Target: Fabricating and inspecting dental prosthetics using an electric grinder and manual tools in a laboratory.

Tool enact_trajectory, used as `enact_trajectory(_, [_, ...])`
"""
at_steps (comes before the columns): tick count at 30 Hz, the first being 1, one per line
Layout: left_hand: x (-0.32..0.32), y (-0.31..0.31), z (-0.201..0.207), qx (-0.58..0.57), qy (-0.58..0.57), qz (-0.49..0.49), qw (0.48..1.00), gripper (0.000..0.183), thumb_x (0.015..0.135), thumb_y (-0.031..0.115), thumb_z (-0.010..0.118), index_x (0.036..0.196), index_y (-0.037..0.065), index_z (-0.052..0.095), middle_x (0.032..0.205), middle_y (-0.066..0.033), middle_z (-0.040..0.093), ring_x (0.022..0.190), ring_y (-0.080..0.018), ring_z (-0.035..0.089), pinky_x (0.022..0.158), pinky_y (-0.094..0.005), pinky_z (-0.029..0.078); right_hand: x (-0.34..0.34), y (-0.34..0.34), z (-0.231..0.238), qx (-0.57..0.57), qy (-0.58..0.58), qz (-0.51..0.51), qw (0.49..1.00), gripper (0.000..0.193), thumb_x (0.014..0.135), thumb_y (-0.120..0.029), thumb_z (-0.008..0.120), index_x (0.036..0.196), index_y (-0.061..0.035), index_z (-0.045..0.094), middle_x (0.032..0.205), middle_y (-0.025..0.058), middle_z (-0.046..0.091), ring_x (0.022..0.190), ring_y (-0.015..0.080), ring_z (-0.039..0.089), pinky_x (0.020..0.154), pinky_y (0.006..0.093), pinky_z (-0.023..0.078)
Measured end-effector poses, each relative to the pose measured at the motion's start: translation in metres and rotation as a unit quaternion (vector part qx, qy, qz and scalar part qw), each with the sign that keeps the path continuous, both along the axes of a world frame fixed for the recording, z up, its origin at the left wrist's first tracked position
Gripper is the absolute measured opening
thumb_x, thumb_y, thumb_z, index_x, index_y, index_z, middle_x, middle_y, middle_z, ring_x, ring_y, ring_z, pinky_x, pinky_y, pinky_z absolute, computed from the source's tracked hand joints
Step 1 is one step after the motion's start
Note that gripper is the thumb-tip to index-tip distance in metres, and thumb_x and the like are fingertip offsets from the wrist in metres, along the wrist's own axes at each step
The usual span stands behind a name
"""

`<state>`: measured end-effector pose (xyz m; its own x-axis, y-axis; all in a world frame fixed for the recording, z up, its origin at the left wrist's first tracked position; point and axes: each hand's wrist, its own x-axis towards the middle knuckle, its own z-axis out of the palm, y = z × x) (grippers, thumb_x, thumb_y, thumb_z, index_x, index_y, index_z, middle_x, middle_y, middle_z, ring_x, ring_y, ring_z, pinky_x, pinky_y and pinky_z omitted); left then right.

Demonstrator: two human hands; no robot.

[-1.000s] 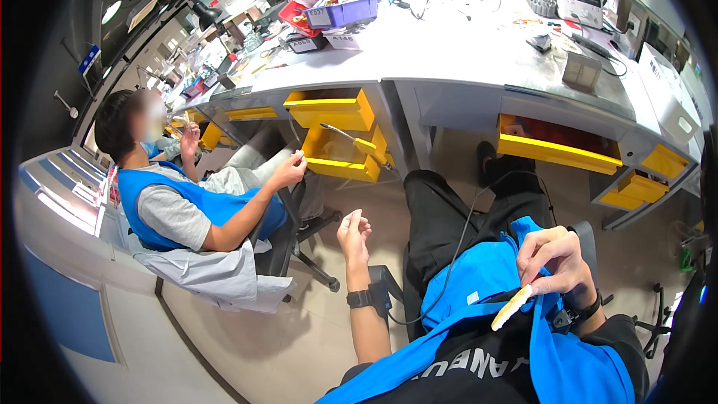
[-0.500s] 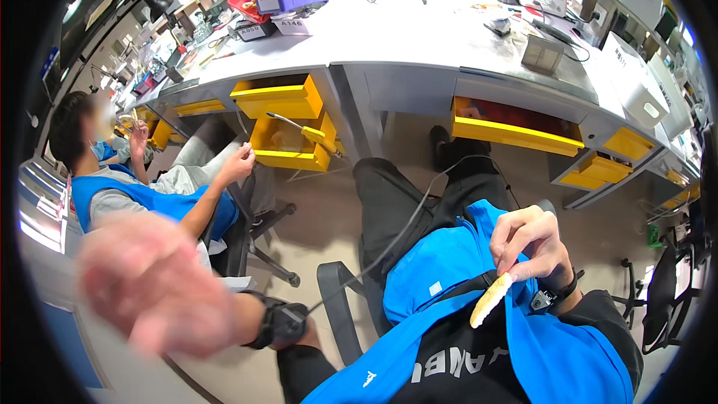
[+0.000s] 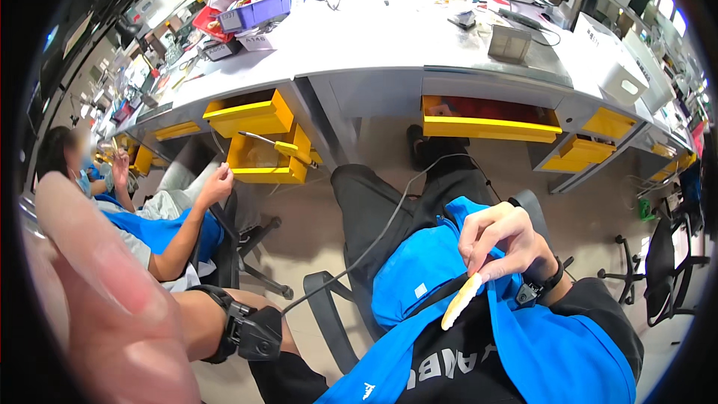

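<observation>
My right hand (image 3: 499, 243) pinches a long, thin, yellowish-white piece with browned edges (image 3: 461, 301) between thumb and fingertips. It looks like a bit of bread or pastry and slants down over my lap, in front of my blue vest (image 3: 419, 284). My left hand (image 3: 112, 299) is raised very close to the camera at the lower left. Part of it is cut off by the picture's rim, and whether it holds anything is hidden. A black strap with a small black device (image 3: 254, 331) sits round my left wrist, and a cable runs from it across my legs.
A co-worker in a blue vest (image 3: 161, 236) sits at the left. Ahead is a white workbench (image 3: 359, 37) with bins and instruments. Yellow drawers (image 3: 490, 126) stand pulled out beneath it, a yellow-handled tool (image 3: 292, 152) resting on one. A black chair (image 3: 666, 269) is at right.
My left hand has come closer to the camera and appears larger. The right hand keeps its pinch on the yellowish-white piece. The whole view has shifted slightly.
</observation>
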<state>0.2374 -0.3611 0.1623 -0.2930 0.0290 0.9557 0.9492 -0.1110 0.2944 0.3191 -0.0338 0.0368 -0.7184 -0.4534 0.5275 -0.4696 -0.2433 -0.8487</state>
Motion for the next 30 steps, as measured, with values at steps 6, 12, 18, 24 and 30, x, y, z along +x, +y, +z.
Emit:
enact_trajectory(6, [-0.013,0.012,0.004,0.007,0.016,-0.009,1.000,0.045,0.087,0.035,0.065,0.101,-0.006,0.055,0.099,-0.0178,0.053,0.082,-0.0250,0.051,0.062,-0.0339,0.047,-0.002,0.003,0.004,0.021,0.021,-0.005,1.000,0.015,0.075,-0.003,0.079,0.088,0.0001,0.071,0.085,0.0079,0.062,0.060,0.0108,0.055,0.049,0.0233,0.040])
enact_trajectory(12, [-0.068,0.046,0.046,0.078,0.167,-0.028,0.982,0.044,0.087,0.034,0.065,0.102,-0.006,0.055,0.099,-0.0178,0.053,0.082,-0.0253,0.051,0.063,-0.0344,0.047,0.003,-0.003,0.010,0.045,0.001,0.004,0.999,0.012,0.079,-0.004,0.076,0.089,-0.0002,0.070,0.089,0.0097,0.065,0.079,0.0204,0.064,0.064,0.0292,0.049])
enact_trajectory(18, [-0.093,0.075,0.107,0.052,0.246,-0.136,0.958,0.043,0.087,0.033,0.065,0.102,-0.006,0.055,0.099,-0.0178,0.053,0.083,-0.0256,0.051,0.065,-0.0350,0.047,0.011,-0.006,-0.004,0.002,-0.008,0.013,1.000,0.015,0.084,-0.005,0.071,0.098,-0.0004,0.069,0.092,0.0075,0.061,0.068,0.0110,0.054,0.055,0.0223,0.041])
enact_trajectory(24, [-0.096,0.098,0.142,0.061,0.299,-0.162,0.938,0.043,0.087,0.032,0.064,0.102,-0.007,0.055,0.100,-0.0179,0.053,0.084,-0.0259,0.052,0.066,-0.0355,0.047,0.009,-0.002,0.004,0.036,-0.033,0.014,0.999,0.014,0.085,-0.004,0.071,0.098,0.0000,0.069,0.092,0.0086,0.062,0.075,0.0150,0.058,0.058,0.0248,0.042])
enact_trajectory(30, [-0.090,0.104,0.148,0.055,0.309,-0.152,0.937,0.042,0.087,0.031,0.064,0.102,-0.007,0.055,0.100,-0.0179,0.053,0.085,-0.0262,0.052,0.067,-0.0361,0.047,0.000,-0.011,-0.020,0.066,-0.050,0.068,0.994,0.013,0.085,-0.005,0.071,0.097,0.0002,0.068,0.093,0.0087,0.062,0.085,0.0186,0.059,0.074,0.0293,0.048])
